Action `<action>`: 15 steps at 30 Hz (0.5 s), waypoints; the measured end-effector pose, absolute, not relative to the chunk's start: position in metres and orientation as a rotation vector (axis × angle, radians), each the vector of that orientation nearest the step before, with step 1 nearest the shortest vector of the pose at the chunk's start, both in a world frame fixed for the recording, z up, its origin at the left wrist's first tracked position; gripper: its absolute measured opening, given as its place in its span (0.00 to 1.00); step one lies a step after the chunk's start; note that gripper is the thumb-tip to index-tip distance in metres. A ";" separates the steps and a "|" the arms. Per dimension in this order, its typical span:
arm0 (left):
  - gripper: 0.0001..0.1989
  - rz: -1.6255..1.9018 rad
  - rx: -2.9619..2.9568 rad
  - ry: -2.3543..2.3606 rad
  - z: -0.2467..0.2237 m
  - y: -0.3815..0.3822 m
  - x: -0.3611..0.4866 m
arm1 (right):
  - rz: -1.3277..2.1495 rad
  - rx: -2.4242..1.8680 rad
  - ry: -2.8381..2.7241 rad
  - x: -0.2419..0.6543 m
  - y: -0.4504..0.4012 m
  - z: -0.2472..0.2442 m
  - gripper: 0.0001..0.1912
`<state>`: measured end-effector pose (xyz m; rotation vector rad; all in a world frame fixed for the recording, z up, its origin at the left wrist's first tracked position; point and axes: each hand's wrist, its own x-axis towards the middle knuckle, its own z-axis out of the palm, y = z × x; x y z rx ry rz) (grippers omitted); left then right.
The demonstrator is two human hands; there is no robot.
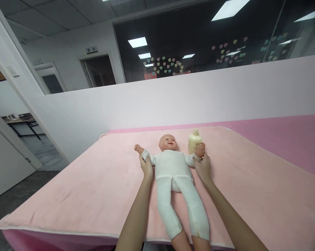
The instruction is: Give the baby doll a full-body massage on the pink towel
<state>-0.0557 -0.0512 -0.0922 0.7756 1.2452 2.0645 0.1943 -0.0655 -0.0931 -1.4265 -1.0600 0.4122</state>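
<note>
A baby doll point(174, 165) with a white cloth body lies on its back on a pink padded mat point(100, 188), head away from me and both arms spread. My left hand point(147, 167) is closed around the doll's forearm on the left side of the view. On the other side, my right hand point(203, 167) grips the doll's other forearm near the wrist. Just behind that doll hand stands a pale yellow pump bottle point(194, 141), upright and partly covered by it. The doll's feet are cut off by the lower frame edge.
A white low wall point(173, 101) with a pink lower band runs behind the mat, dark glass with heart stickers above it. The mat's front edge lies close to me. At far left are a white door point(8, 160) and a table point(21, 120) beyond an opening.
</note>
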 end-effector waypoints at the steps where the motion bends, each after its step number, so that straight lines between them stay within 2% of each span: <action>1: 0.15 2.073 0.702 1.288 -0.095 -0.048 -0.060 | 0.451 -1.398 -0.982 0.198 -0.063 -0.095 0.31; 6: 0.10 2.076 0.395 1.295 -0.104 -0.033 -0.077 | 0.494 -1.281 -0.645 0.220 -0.051 -0.110 0.41; 15: 0.17 2.141 0.335 1.028 -0.105 -0.028 -0.090 | 0.513 -1.213 -0.529 0.236 -0.033 -0.138 0.37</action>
